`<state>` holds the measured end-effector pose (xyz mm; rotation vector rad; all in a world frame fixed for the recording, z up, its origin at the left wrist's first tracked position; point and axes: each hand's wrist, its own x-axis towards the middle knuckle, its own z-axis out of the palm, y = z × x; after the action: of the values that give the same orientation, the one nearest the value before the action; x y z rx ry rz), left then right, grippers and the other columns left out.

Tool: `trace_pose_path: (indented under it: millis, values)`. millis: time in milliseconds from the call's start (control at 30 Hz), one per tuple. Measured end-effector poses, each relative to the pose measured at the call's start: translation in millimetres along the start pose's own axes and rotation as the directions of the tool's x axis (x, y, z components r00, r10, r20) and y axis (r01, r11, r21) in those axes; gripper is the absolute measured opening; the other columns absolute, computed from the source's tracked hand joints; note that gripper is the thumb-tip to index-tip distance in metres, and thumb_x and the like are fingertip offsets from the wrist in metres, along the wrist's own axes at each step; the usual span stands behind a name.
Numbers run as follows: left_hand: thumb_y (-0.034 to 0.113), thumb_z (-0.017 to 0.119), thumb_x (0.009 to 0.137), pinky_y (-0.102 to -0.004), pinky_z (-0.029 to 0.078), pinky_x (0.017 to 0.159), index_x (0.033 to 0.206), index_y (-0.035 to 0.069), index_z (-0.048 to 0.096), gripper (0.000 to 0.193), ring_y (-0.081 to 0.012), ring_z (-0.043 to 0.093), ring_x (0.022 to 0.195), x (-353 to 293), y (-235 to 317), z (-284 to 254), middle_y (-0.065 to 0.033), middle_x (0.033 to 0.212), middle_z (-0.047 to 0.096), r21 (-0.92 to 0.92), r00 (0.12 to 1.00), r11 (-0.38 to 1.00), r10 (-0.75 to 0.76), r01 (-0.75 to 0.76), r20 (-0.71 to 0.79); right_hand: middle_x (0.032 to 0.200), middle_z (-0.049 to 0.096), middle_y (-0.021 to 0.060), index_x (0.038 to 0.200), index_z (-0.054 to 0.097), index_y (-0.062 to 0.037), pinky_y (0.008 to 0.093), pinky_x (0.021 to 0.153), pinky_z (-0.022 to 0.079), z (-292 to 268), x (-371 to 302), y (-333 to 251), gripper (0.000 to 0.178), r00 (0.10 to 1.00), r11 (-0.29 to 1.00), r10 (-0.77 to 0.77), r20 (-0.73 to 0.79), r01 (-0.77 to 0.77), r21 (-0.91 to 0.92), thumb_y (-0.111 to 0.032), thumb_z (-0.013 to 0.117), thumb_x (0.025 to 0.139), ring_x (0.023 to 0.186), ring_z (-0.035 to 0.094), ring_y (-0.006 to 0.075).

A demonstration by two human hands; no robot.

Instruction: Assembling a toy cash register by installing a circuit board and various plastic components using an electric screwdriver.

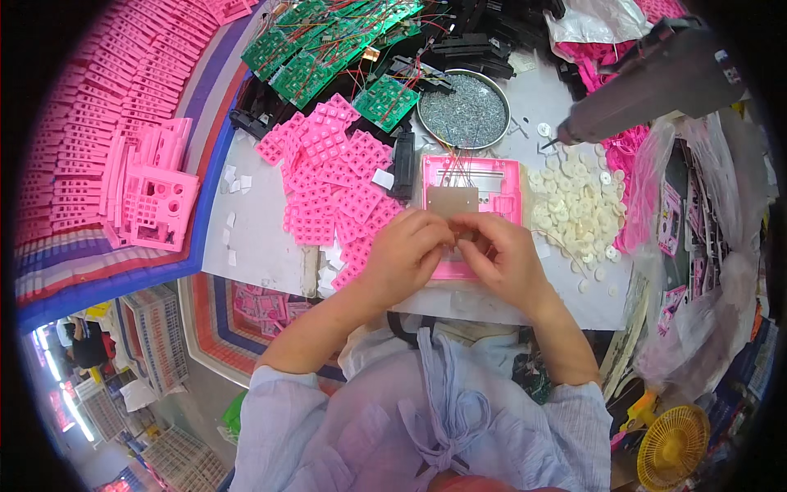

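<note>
Left hand (402, 250): fingers bent inward, tips bunched over the near part of the brown board (452, 199); I cannot tell whether they grip anything.
Right hand (510, 256): fingers curled, thumb and fingertips meeting the left's; whatever lies between them is hidden.
Brown board: directly ahead of both sets of fingertips, about equally near each hand, flat and matte.
Pink casing (512, 187): glossy moulded plastic, rectangular, beneath the fingers and board, long axis running away from the body.
Thin wires (456, 170): beyond the board, away from the fingers.
Pink keypads (314, 215): left of the fingers, studded with small raised squares.
White discs (574, 197): right of the fingers, round, loosely heaped.
Metal dish (507, 123): beyond the fingers, round-rimmed, full of small shiny pieces.
</note>
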<state>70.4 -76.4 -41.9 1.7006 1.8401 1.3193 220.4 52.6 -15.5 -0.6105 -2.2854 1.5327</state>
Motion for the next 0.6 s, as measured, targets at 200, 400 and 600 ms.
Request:
trace_pose_path:
  millis: [200,400,600]
  values:
    - [-0.006,0.062,0.086,-0.027,0.045,0.062,0.107,0.005,0.059,0.024,-0.0121,0.058,0.073,-3,3,1,-0.0045,0.088,0.063,-0.113,0.957,0.951,-0.29,0.286,-0.021,0.082,0.066,0.0136,0.096,0.067,-0.0017,0.0363,0.061,0.052,-2,6,-1,0.013,0.998,0.99,0.002,0.064,0.007,-0.138,-0.007,0.068,0.085,0.069,0.066,0.0264]
    - [-0.002,0.061,0.093,-0.0202,0.047,0.062,0.115,0.001,0.059,0.022,-0.0042,0.059,0.071,5,4,-24,-0.0012,0.084,0.066,-0.402,0.738,0.62,-0.545,0.674,0.398,0.083,0.066,0.0138,0.093,0.068,-0.0033,0.0374,0.062,0.052,2,2,3,0.01,0.996,0.983,-0.056,0.066,0.067,-0.168,-0.007,0.069,0.083,0.071,0.067,0.0291]
    - [0.0,0.066,0.091,-0.0204,0.047,0.06,0.107,-0.001,0.064,0.016,-0.0029,0.059,0.068,7,4,-22,-0.0006,0.083,0.067,-0.346,0.777,0.703,-0.5,0.622,0.382,0.085,0.067,0.0129,0.094,0.067,-0.0043,0.0374,0.061,0.052,2,1,2,0.011,0.993,0.98,-0.061,0.102,0.079,-0.181,-0.006,0.069,0.083,0.071,0.067,0.0282]
